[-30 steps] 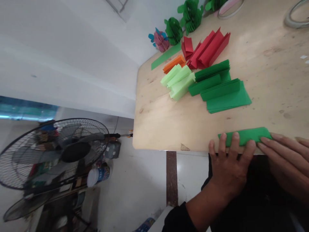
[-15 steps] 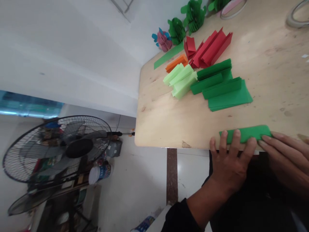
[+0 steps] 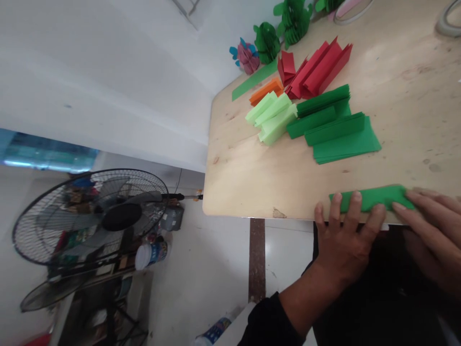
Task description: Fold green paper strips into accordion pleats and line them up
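Observation:
A folded strip of green paper [image 3: 378,196] lies flat at the table's near edge. My left hand [image 3: 344,245] rests over its left part, the spread fingertips pressing the paper's lower side onto the wood. At the strip's right end is my right hand [image 3: 435,216], its fingers stretched out and touching the paper; its thumb side is partly dark and blurred. Beyond the strip stand folded dark green papers [image 3: 338,129], light green pleated papers [image 3: 272,117], an orange folded paper [image 3: 266,92] and red folded papers [image 3: 319,69].
A flat green strip [image 3: 254,81] lies near the wall. Behind it sit a pink and blue paper figure [image 3: 248,57] and green paper figures [image 3: 267,43]. Scissors [image 3: 355,12] and a grey ring-shaped object [image 3: 448,21] are farther back. A black fan [image 3: 122,216] stands left of the table [image 3: 237,187].
My right fingers have drawn slightly right, baring more of the strip's right end. The left hand stays on the paper. The whole view has shifted a little.

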A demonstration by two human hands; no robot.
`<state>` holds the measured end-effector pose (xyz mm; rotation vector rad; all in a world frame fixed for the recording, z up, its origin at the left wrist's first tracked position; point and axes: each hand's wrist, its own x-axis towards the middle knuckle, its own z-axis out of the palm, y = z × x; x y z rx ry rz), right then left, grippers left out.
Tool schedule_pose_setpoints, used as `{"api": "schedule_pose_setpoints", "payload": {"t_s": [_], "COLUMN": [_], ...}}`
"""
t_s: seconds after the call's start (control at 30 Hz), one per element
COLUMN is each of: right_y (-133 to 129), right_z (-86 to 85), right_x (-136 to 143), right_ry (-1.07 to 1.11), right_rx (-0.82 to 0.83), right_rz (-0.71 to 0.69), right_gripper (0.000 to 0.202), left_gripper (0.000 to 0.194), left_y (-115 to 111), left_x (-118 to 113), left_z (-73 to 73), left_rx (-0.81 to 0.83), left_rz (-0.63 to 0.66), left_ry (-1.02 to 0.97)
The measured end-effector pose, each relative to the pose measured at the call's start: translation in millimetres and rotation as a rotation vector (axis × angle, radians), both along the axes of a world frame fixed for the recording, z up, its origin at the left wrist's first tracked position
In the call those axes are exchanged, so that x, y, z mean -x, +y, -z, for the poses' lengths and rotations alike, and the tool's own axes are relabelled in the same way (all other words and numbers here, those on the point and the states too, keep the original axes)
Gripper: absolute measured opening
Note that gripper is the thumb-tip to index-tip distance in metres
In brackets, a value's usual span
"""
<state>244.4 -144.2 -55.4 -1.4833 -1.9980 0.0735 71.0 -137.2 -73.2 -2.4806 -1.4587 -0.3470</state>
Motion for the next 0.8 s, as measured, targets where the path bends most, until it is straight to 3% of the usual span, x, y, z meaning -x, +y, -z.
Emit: {"api": "schedule_pose_setpoints", "payload": {"t_s": [0.17, 0.8], "right_y": [6.7, 1.8], "right_z": [-9.5, -3.8], "right_x": [3.6, 0.4], "right_ry": [0.046, 0.047], "right_rx": [0.085, 0.019], "right_rz": [0.032, 0.015], "right_gripper": [0.069, 0.068], "left_gripper": [0.052, 0.049], "left_y": [0.6, 0.5], "left_x": [-0.1, -0.5], "left_z": [1.1, -1.2], "left_rx": [-0.015, -0.013], "left_rz": [0.007, 0.004], "left_ry": [-0.037, -0.040]}}
